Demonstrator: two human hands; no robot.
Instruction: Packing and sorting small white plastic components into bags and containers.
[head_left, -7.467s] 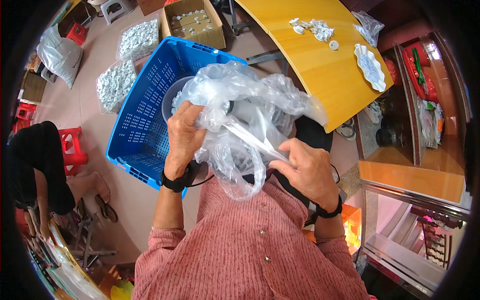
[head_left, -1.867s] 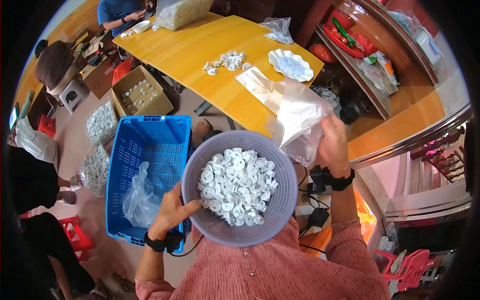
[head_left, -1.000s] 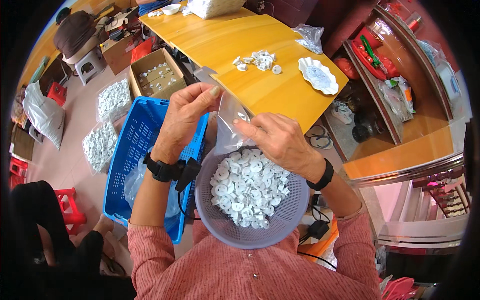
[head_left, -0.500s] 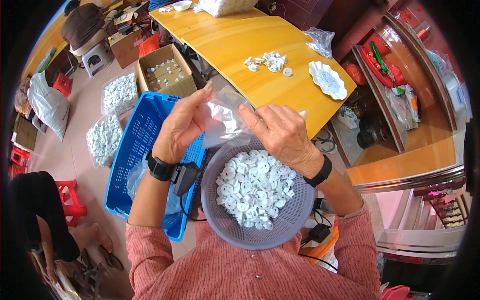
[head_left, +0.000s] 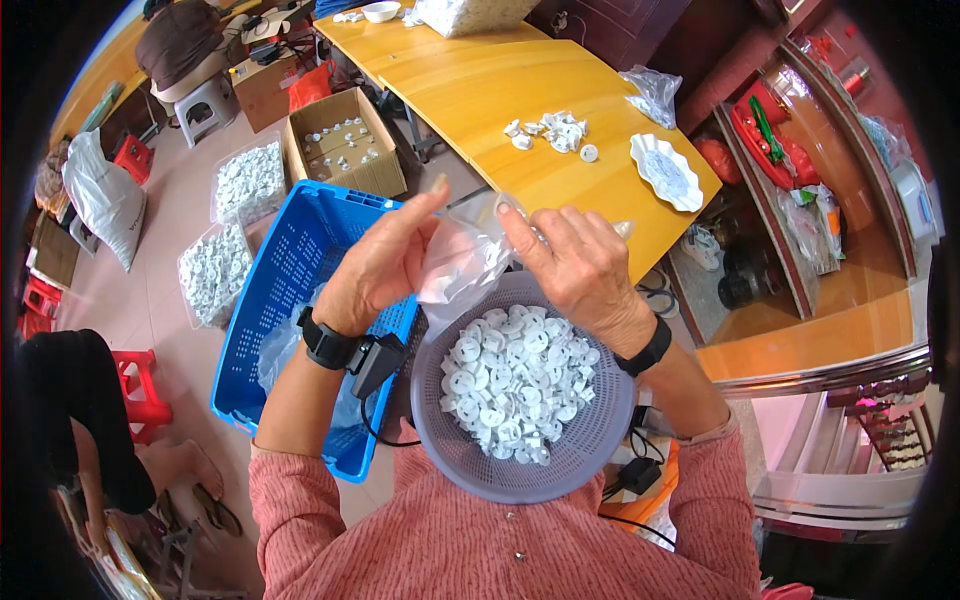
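My right hand (head_left: pixel 585 268) has its fingers closed on a clear plastic bag (head_left: pixel 468 262), the index finger stretched along the bag's upper edge. Beside the bag's left side is my left hand (head_left: pixel 385 262), thumb stretched up and apart from the fingers, which touch the film. Some fingertips are hidden behind the bag. Below both hands a grey-purple plastic basket (head_left: pixel 428 425) rests at my lap, heaped with small white round plastic parts (head_left: pixel 515 385).
A blue crate (head_left: pixel 262 310) with clear bags inside stands at left. Beyond it are a cardboard box (head_left: pixel 345 140) and clear tubs of white parts (head_left: pixel 215 275). The yellow table (head_left: pixel 450 80) bears loose white parts and a scalloped white dish (head_left: pixel 666 172). Another person (head_left: pixel 85 410) sits at far left.
The bag has crumpled and come lower at its left side. My left thumb has moved right and spread away from its fingers, while my right hand keeps hold. The view has shifted slightly.
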